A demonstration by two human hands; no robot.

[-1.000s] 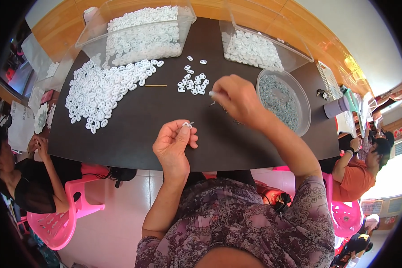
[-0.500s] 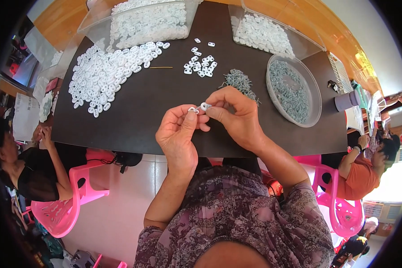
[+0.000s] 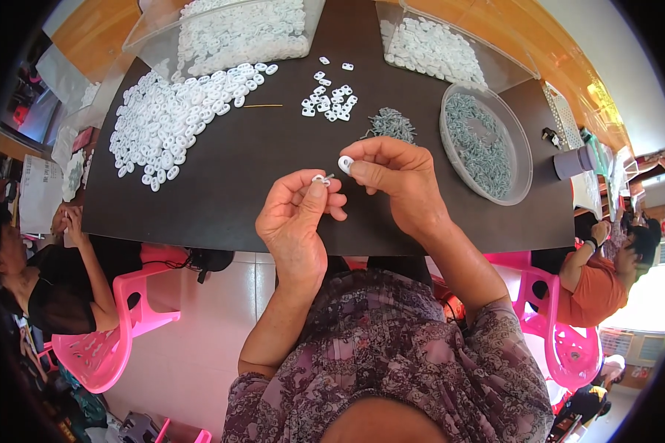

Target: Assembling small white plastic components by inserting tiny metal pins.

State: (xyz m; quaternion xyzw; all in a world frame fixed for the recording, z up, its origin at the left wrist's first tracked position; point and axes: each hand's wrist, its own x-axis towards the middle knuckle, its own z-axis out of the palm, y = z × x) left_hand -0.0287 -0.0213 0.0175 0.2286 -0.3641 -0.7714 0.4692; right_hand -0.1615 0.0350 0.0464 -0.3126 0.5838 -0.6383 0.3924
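Note:
Over the near part of the dark table, my left hand pinches a small white plastic piece between thumb and forefinger. A thin grey screw appears to stick out of it toward the right. A short gap away, my right hand grips a white oval plastic piece with holes, held up on edge by thumb and fingertips. Just beyond that hand lies a loose pile of grey screws, partly hidden by it. Small white two-holed pieces lie scattered farther off, near the table's middle.
A heap of white oval pieces spreads at the left, beside a thin brass-coloured rod. Clear bins of white parts stand at the back. A round tub of screws is at right. Seated people flank the table on pink chairs.
My right hand has drawn away from the left, slightly up and right, taking the oval piece with it. The two pieces, close together before, are now apart. My left hand has barely moved.

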